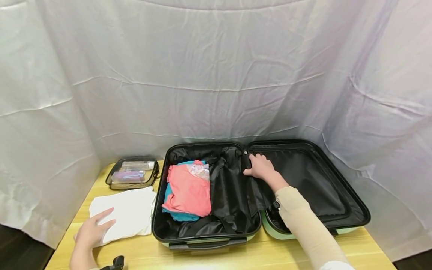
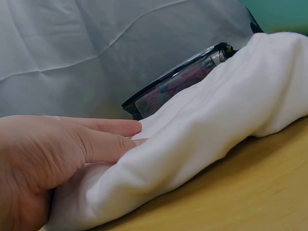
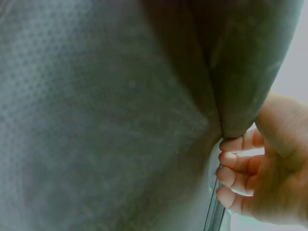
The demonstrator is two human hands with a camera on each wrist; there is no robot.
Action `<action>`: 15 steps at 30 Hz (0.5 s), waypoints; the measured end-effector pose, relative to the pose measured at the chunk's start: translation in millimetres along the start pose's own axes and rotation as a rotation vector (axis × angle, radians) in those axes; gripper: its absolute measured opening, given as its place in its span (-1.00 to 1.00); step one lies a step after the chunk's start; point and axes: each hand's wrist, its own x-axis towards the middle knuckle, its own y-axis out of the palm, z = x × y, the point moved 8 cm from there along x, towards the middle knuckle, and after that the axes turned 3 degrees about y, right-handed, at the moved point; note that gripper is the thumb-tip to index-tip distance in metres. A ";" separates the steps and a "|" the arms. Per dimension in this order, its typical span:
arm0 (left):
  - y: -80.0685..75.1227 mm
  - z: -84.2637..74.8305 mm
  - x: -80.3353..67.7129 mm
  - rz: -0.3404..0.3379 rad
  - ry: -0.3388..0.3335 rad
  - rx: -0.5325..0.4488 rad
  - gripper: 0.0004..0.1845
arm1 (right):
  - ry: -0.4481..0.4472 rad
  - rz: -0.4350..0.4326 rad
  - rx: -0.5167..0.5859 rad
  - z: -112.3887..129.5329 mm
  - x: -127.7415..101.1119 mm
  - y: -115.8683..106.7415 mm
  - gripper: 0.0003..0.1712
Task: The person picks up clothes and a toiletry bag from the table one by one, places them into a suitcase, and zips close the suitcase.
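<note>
An open suitcase (image 1: pixel 207 240) with black lining lies on the table, one half on each side of its hinge. Near that hinge, my right hand (image 1: pixel 261 168) pinches the edge of a black fabric divider (image 1: pixel 254 193); the right wrist view shows curled fingers (image 3: pixel 228 177) at the gathered fabric (image 3: pixel 120 120). To the left of the suitcase, my left hand (image 1: pixel 91 229) rests at the near-left edge of a folded white cloth (image 1: pixel 129 213), thumb and fingers extended. In the left wrist view the fingers lie along the cloth (image 2: pixel 192 139). Folded coral (image 1: pixel 189 187) and teal clothes (image 1: pixel 183 216) sit in the left half.
A clear pouch with black trim (image 1: pixel 113 184) stands behind the white cloth, with a bottle (image 1: pixel 136 165) and other small items inside. The suitcase's right half (image 1: pixel 303 180) shows bare black lining. Pale curtains (image 1: pixel 202 75) hang behind and beside the wooden table (image 1: pixel 141 257).
</note>
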 end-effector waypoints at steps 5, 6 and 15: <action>-1.2 0.8 -0.2 0.003 0.019 -0.028 -0.15 | 0.003 0.008 0.006 0.6 -1.5 0.9 -0.12; -1.6 1.0 -0.3 0.001 0.023 -0.042 -0.16 | 0.002 0.009 0.007 0.9 -1.7 0.8 -0.12; -1.0 8.1 1.3 -0.041 0.008 -0.239 -0.21 | 0.001 -0.005 0.000 2.0 -4.0 -3.4 -0.13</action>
